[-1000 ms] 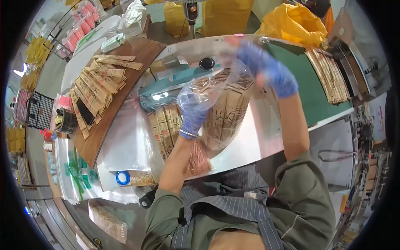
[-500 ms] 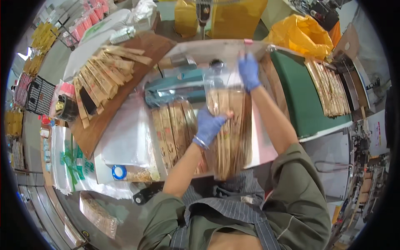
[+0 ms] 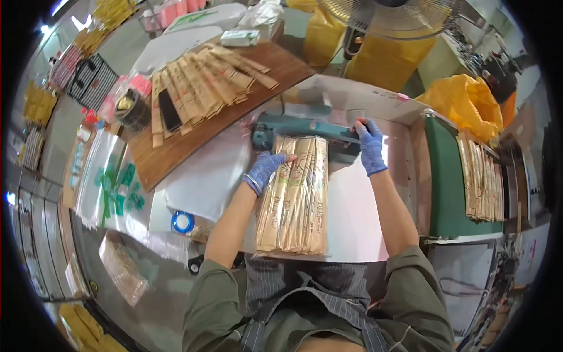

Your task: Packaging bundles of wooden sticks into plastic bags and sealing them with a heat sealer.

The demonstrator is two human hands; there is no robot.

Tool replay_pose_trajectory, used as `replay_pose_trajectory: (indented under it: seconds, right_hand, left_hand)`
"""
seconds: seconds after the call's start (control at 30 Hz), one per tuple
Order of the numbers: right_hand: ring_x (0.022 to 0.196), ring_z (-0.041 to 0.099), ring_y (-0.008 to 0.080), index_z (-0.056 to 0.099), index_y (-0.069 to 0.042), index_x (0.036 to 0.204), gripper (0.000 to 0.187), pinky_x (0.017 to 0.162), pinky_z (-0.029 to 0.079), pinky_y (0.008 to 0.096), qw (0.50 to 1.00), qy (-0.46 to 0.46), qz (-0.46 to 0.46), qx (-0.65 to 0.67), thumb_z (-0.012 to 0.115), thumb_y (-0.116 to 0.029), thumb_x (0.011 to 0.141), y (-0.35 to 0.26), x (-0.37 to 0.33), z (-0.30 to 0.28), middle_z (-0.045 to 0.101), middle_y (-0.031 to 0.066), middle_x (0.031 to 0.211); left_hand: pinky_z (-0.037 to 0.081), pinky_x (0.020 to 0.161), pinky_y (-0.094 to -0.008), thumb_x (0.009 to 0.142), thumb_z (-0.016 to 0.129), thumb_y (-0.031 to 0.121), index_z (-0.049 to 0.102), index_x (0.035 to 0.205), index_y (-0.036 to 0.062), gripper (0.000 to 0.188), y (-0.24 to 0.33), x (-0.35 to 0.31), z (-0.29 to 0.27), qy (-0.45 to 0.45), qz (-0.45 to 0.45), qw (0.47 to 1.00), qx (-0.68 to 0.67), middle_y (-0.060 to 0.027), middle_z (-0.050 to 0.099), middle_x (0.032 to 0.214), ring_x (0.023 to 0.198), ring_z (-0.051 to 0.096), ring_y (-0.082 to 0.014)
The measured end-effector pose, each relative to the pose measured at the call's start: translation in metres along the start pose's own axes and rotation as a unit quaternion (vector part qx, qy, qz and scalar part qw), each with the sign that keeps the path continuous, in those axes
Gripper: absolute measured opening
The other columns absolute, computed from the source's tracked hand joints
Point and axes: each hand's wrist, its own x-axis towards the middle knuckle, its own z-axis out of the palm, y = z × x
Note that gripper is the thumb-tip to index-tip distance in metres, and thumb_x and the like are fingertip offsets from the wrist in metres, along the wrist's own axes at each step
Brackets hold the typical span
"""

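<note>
Long brown paper packets with printed marks form a bundle (image 3: pixel 293 205) inside a clear plastic bag, lying before me on the pale work surface (image 3: pixel 358 229). My left hand (image 3: pixel 265 169) grips its upper left side, thumb across the front. Behind the bag's far end sits a long teal device that looks like a heat sealer (image 3: pixel 293 124). My right hand (image 3: pixel 372 148) is closed at the sealer's right end, fingers curled over its arm; the exact hold is partly hidden. Both hands wear blue gloves.
At the left, a brown board (image 3: pixel 170 158) carries fanned paper packets (image 3: pixel 202 82) and a black strip. Clear bags (image 3: pixel 108 182) and a blue-rimmed roll (image 3: pixel 182 222) lie nearer. To the right, more packets (image 3: pixel 478 176) rest on a green board (image 3: pixel 443 176). A fan (image 3: pixel 390 17) stands beyond.
The view has swung left. Two bundles lay side by side before; now one shows under my left hand. My right hand has come down from a raised position to the sealer's right end.
</note>
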Motion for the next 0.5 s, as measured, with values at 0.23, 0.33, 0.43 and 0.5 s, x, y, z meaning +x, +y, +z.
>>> replay_pose_trajectory:
  seconds: [0.23,0.33,0.43,0.5]
  right_hand:
    - [0.071,0.055,0.0131,0.056,-0.006,0.104,0.025,0.065,0.048,0.0256,1.0,0.011,-0.023,-0.017,0.056,-0.023,0.086,0.015,-0.009,0.011,0.057,0.0041,0.081]
    - [0.076,0.053,0.0117,0.056,-0.006,0.105,0.028,0.069,0.047,0.026,1.0,0.018,0.011,0.02,0.054,-0.027,0.087,0.005,-0.011,0.015,0.057,0.005,0.085]
    - [0.095,0.051,0.0159,0.051,-0.004,0.114,0.036,0.086,0.04,0.0286,0.998,0.021,-0.041,-0.04,0.051,-0.029,0.088,0.011,-0.011,0.012,0.054,0.0082,0.105]
    - [0.106,0.046,0.0182,0.044,-0.004,0.122,0.043,0.093,0.035,0.0312,0.993,0.02,-0.088,-0.074,0.049,-0.031,0.089,0.002,-0.051,0.04,0.049,0.0084,0.116]
  left_hand:
    - [0.044,0.06,-0.0224,0.077,0.065,0.009,0.058,0.092,0.0042,0.017,-0.065,-0.124,-0.035,0.32,0.316,0.893,-0.023,-0.0013,0.058,0.076,0.069,0.052,-0.0085]
    - [0.044,0.06,-0.025,0.078,0.06,0.005,0.058,0.083,0.0018,0.006,-0.095,-0.205,-0.09,0.593,0.376,0.665,0.254,-0.0021,0.058,0.072,0.064,0.052,-0.0101]
    - [0.041,0.059,-0.0234,0.08,0.053,0.002,0.056,0.085,0.0006,0.006,-0.134,-0.244,-0.184,0.712,0.336,0.616,0.008,-0.0014,0.054,0.072,0.063,0.046,-0.008]
    - [0.045,0.064,-0.0252,0.077,0.055,0.002,0.058,0.085,0.0004,0.009,-0.17,-0.249,-0.265,0.775,0.256,0.561,0.134,-0.008,0.059,0.08,0.068,0.054,-0.0135]
